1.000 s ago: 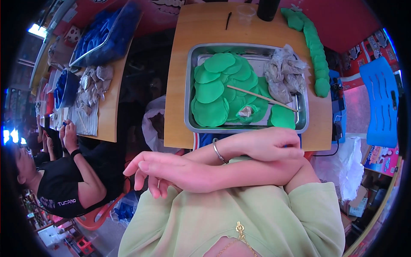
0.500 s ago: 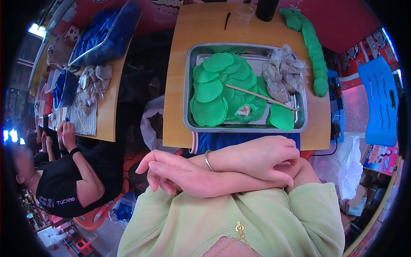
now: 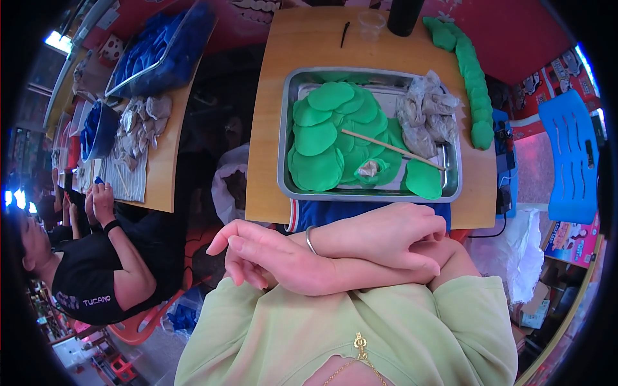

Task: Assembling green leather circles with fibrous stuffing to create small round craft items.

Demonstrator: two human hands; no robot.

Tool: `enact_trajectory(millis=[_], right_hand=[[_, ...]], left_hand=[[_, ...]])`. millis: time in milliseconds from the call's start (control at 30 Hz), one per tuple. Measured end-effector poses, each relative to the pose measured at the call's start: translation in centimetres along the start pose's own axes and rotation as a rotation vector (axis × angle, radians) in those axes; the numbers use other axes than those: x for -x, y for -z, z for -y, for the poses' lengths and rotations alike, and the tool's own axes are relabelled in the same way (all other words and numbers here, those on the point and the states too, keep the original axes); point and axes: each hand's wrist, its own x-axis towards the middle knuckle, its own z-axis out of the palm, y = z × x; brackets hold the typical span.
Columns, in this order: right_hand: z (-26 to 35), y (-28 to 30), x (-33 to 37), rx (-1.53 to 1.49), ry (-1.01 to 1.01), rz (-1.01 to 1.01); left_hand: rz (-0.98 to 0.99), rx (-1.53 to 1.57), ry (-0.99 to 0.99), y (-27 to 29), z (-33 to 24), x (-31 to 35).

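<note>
My forearms are crossed in front of my chest, short of the table's front edge. My left hand (image 3: 415, 239) lies over my right forearm on the right side, fingers apart and holding nothing; a silver bangle (image 3: 311, 240) circles that wrist. On the left side, my right hand (image 3: 261, 255) hangs with loosely bent, spread fingers and nothing in it. Beyond them stands a metal tray (image 3: 380, 195) with overlapping green round sheets (image 3: 318, 138). A small brownish lump (image 3: 368, 168) rests on one sheet. A thin wooden stick (image 3: 393, 149) lies across the pile.
Crumpled clear plastic bags (image 3: 428, 109) fill the tray's right side. Overlapping green discs (image 3: 475, 90) line the table's right edge. A clear cup (image 3: 372, 24) and dark bottle (image 3: 404, 16) stand at the back. Left, a co-worker (image 3: 96, 270) sits by blue material (image 3: 161, 48); a blue chair (image 3: 570, 157) stands right.
My arms stay crossed, with only a slight shift of the right hand's fingers. The view has tilted slightly. At the left, the co-worker's head has moved, and a bit more blue shows at their fingers.
</note>
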Motion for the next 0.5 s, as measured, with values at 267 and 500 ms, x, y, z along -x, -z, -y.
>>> enact_trajectory(millis=[267,500], right_hand=[[4.0,-0.9,1.0,-0.028,-0.071,-0.044],[6.4,-0.9,1.2,0.071,-0.404,-0.005]], left_hand=[[-0.032,0.008,0.010,-0.9,0.2,-0.2],[-0.070,0.025,0.040,-0.2,0.8,0.3]])
